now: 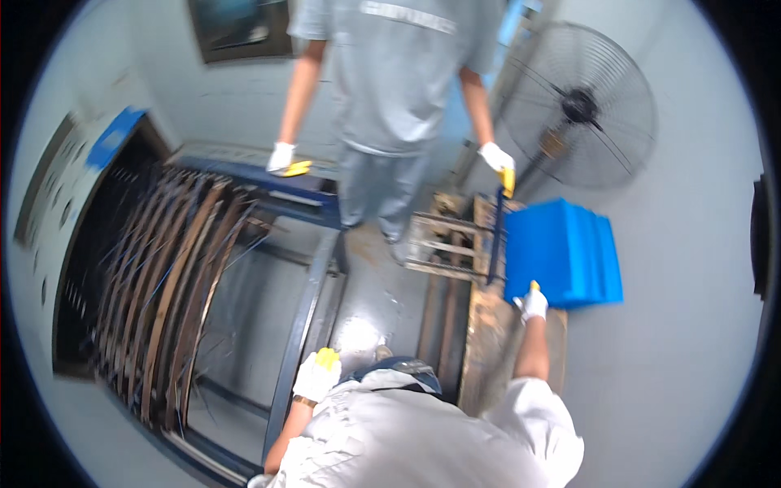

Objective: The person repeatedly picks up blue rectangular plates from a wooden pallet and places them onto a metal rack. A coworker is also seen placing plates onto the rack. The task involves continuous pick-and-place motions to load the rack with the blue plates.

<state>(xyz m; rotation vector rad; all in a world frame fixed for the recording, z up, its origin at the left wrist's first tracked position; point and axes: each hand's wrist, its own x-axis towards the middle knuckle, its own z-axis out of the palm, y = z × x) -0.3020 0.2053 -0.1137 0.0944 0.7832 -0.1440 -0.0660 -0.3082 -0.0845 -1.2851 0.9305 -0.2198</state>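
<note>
My right hand (533, 303), in a white glove with yellow fingertips, is at the near edge of a stack of bright blue sheets (541, 252). Its fingers close on that edge, partly hidden. The stack rests on a worn wooden bench (486, 342). In a matching glove, my left hand (317, 376) hangs beside a dark metal frame (301, 325), fingers loosely extended and holding nothing. Across from me a co-worker in grey stands facing this way. One gloved hand (498, 161) of theirs touches a dark upright bar (496, 236) beside the blue stack; the other (285, 160) is over the frame's far end.
Long brown strips (175, 301) stand in a row in the frame at left. A large round fan (579, 106) is at the far right. A slatted wooden pallet (443, 244) lies beyond the bench. Grey floor (366, 301) shows between frame and bench.
</note>
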